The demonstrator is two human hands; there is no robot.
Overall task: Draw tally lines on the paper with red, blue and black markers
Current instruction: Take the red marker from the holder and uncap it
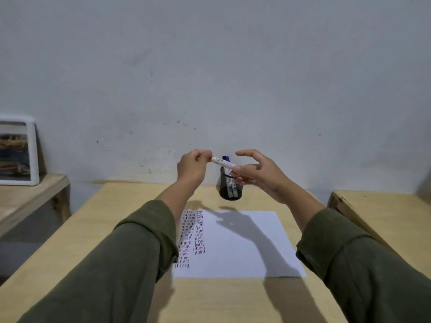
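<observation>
A white-barrelled marker with a red end [221, 161] is held level above the table, over a black mesh pen cup [230, 186]. My left hand [192, 167] pinches its red end, and my right hand [257, 174] holds the other end with the upper fingers spread. Another marker with a blue cap [226, 157] stands in the cup behind it. Below lies a white paper [238, 243] with two columns of red, blue and black tally lines [192, 236] along its left side.
The wooden table [93, 241] stands against a grey wall. A lower wooden shelf [28, 194] at the left carries a white-framed picture [17, 151]. Another wooden surface [384, 217] stands at the right, apart from the table.
</observation>
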